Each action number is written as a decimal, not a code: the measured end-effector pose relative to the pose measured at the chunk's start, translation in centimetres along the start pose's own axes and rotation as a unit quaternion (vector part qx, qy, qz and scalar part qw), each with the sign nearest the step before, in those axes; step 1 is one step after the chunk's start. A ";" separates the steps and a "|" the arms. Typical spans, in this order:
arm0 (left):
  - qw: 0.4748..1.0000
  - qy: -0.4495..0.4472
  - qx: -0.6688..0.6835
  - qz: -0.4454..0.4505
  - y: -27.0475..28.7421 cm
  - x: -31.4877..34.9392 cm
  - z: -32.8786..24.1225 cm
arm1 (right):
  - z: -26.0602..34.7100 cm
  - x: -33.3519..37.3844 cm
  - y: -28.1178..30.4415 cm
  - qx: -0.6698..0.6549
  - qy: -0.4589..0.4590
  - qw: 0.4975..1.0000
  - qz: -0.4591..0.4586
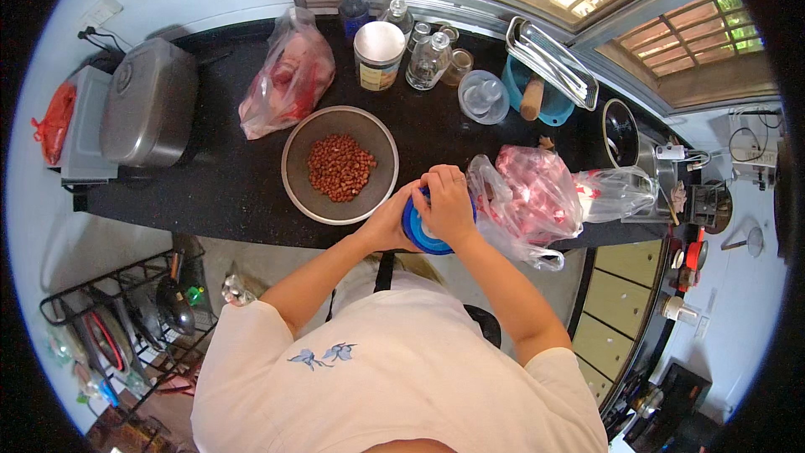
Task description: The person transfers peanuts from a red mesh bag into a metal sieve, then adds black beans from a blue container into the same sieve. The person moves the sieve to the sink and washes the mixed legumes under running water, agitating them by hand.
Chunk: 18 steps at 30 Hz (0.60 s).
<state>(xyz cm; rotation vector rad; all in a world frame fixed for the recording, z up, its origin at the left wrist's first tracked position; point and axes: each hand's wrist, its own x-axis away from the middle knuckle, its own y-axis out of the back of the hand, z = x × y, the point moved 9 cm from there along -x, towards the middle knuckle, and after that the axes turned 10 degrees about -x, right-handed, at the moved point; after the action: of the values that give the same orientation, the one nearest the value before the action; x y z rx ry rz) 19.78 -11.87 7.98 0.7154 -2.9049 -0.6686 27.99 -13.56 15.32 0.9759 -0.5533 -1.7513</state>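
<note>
Light-coloured shirt fabric point(386, 369) with a blue floral motif lies nearest the camera. Beyond it, both hands hold a round blue-topped container point(429, 243) at the front edge of the counter point(226, 201). Whether the counter supports its base cannot be determined; the hands hide the lower body.

Left hand point(387, 222): fingers curl round the container's left side, closed to its width; their tips are hidden. Right hand point(449, 205): fingers bend over the far right rim, with the thumb across the top.

Immediately left, a wide grey bowl point(296, 169) contains red-skinned peanuts point(340, 168). Immediately right, a clear plastic bag of raw meat point(537, 193) rests near the right hand. Farther back stand a white tub point(377, 44), clear glass bottles point(429, 59) and a clear plastic bowl point(484, 99).

Caution: a slack or uneven grip could let the container slip over the counter edge. A sideways jolt could knock the bowl and scatter peanuts; the loose bag could snag the right hand.

Orientation: the round top faces up, toward the camera. Its outline shows no long axis, and the body's length cannot be determined.
</note>
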 end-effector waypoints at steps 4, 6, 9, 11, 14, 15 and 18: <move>0.999 0.023 0.013 -0.018 0.4 0.1 0.3 | 0.4 -0.6 0.2 0.002 0.005 1.000 -0.003; 0.999 0.017 0.019 -0.028 0.3 0.2 0.5 | 0.3 -0.8 0.1 0.024 -0.005 1.000 -0.019; 1.000 -0.001 0.009 -0.027 -0.4 0.3 0.9 | 0.0 -1.7 -0.4 0.069 -0.054 0.996 -0.024; 1.000 0.020 0.007 0.002 -0.7 0.0 0.8 | -0.1 -1.8 -0.7 0.077 -0.055 0.995 -0.015; 0.999 -0.012 -0.043 -0.021 -1.1 0.2 1.0 | -0.2 -1.9 -0.9 0.075 -0.050 0.996 -0.006; 0.999 -0.007 -0.046 -0.022 -1.3 0.4 1.4 | -0.2 -1.9 -1.0 0.073 -0.047 0.996 -0.004; 0.998 -0.012 -0.049 -0.036 -1.0 0.4 1.2 | 0.0 -2.0 -0.7 0.052 -0.042 0.998 -0.008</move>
<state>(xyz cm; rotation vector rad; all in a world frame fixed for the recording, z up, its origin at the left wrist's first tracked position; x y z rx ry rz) 19.63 -12.33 6.43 0.8092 -2.8557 -0.8260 27.91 -11.43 15.52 0.9850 -0.6974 -1.7994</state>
